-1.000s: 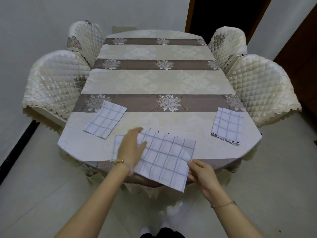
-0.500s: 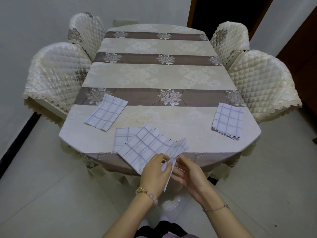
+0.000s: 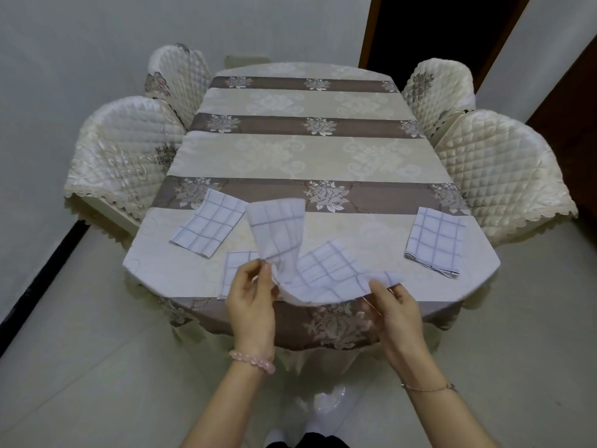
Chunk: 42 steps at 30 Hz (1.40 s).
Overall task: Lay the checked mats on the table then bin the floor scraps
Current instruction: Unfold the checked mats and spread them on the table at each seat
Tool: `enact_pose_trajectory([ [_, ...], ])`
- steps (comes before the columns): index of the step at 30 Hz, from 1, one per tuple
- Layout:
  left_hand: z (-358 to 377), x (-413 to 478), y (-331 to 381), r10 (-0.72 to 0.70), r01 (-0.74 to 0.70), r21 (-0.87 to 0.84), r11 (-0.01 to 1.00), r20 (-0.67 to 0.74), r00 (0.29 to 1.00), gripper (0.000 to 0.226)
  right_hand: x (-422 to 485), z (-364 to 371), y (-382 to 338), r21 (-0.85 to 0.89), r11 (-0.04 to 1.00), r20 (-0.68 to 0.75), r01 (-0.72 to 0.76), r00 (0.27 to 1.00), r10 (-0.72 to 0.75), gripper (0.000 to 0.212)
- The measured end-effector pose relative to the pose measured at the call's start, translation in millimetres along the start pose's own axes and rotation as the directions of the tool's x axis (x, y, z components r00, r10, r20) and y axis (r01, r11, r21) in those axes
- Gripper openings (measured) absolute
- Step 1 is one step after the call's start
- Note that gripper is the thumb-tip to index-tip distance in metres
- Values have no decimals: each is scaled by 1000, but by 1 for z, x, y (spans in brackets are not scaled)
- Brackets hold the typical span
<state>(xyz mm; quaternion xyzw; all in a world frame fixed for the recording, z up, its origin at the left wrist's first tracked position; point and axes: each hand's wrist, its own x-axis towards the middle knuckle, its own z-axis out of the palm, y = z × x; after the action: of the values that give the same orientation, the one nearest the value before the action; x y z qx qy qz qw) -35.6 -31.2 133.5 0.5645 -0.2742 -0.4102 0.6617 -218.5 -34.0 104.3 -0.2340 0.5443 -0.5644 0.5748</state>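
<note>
Checked mat [image 3: 323, 273] now unfolded wider, stretched between left hand [image 3: 252, 305], right hand [image 3: 397, 312]

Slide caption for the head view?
Left hand and right hand hold a white checked cloth mat above the striped table.

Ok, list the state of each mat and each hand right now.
Left mat: folded, flat on the table.
Right mat: folded, flat on the table.
Held mat: lifted, partly unfolded, one flap standing up.
Near mat: flat at the table's edge, partly hidden.
Left hand: pinches the held mat.
Right hand: holds its other end.
</note>
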Motion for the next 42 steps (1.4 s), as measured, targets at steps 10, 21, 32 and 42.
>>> enact_pose_trajectory([
  [10,-33,10,-46,-467,426,-297,855,-79,881,11,-22,-22,37,19,986,-46,-165,985,166,29],
  [21,-49,-24,-76,-598,580,-225,783,-14,801,37,-43,-25,61,-130,929,87,-346,930,358,23],
  [32,-90,9,-58,-515,521,-34,853,107,850,16,8,-32,39,64,895,75,-441,896,437,32],
  [42,-107,49,-39,-420,404,148,903,94,903,16,17,-20,7,-524,819,224,-234,890,397,21],
])
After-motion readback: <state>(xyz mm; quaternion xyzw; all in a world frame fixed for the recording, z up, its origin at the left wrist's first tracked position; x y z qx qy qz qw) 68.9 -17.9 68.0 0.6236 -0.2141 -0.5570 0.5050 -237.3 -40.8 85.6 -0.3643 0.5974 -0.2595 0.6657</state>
